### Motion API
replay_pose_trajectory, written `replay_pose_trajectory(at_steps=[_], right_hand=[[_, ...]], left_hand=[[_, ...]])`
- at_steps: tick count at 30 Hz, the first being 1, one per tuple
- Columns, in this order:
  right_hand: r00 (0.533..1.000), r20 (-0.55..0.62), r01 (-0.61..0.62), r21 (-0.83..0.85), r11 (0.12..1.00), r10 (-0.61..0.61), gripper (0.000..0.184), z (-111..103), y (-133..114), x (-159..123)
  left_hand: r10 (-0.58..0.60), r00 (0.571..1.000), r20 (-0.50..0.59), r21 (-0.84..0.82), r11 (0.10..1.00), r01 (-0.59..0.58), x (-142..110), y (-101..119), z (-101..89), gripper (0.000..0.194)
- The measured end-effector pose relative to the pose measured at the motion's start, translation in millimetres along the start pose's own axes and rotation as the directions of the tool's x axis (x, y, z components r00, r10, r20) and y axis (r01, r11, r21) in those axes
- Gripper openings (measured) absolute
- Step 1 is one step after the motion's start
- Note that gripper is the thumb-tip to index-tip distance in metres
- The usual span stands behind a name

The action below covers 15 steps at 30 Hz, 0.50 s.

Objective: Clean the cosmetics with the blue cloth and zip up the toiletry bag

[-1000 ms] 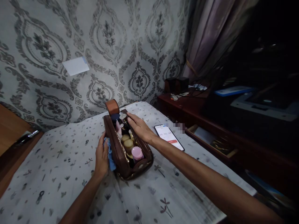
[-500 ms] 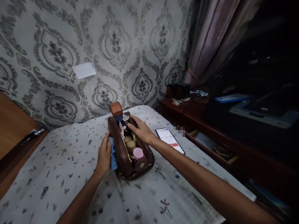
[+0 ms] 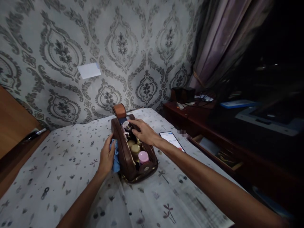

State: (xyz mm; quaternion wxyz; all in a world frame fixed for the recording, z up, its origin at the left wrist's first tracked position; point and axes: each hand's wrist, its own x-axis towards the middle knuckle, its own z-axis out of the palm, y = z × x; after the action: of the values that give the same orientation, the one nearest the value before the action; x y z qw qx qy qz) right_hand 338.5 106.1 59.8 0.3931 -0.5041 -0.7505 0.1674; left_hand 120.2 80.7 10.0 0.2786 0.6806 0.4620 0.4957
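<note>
A brown zip bag (image 3: pixel 123 155) stands unzipped on the patterned sheet, with a pink-lidded jar (image 3: pixel 143 157) at its near end. Several gold-lidded containers (image 3: pixel 135 149) sit in the middle of it. My left hand (image 3: pixel 106 155) is closed on a crumpled blue cloth (image 3: pixel 115 158) and presses it against the bag's left side. Over the far part of the opening, my right hand (image 3: pixel 143 131) has its fingers stretched and thumb apart. Its fingertips are at a pale round-topped item (image 3: pixel 126 125) inside the bag. The lower part of that item is hidden.
A brown strap loop (image 3: pixel 120 110) rises behind the bag. To the right lies a phone (image 3: pixel 171 141) with a lit screen. Past the sheet's right edge is a dark red desk with an open drawer (image 3: pixel 213 150). The patterned wall (image 3: pixel 147 63) stands behind.
The pale round-topped item has gone lower into the bag, and my right hand's fingers have loosened from it. My left hand stays on the cloth. The view has shifted slightly.
</note>
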Motion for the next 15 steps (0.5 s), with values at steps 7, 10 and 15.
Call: replay_pose_trajectory(at_steps=[7, 10, 15], right_hand=[[1.000, -0.017, 0.002, -0.026, 1.000, -0.002, 0.061, -0.7, -0.8, 3.3], [1.000, -0.019, 0.019, 0.025, 1.000, -0.019, 0.063, -1.7, 2.6, 5.1], [0.997, -0.059, -0.044, 0.181, 0.982, 0.055, 0.069, -1.6, 6.0, -4.6]], left_hand=[[0.014, 1.000, 0.007, 0.013, 1.000, -0.014, 2.6, -2.0, -3.3, 0.052], [0.026, 0.999, 0.031, 0.022, 0.999, -0.027, 3.5, 0.2, -5.4, 0.053], [0.004, 0.998, 0.059, 0.038, 0.999, -0.006, 2.7, 4.1, -8.3, 0.054]])
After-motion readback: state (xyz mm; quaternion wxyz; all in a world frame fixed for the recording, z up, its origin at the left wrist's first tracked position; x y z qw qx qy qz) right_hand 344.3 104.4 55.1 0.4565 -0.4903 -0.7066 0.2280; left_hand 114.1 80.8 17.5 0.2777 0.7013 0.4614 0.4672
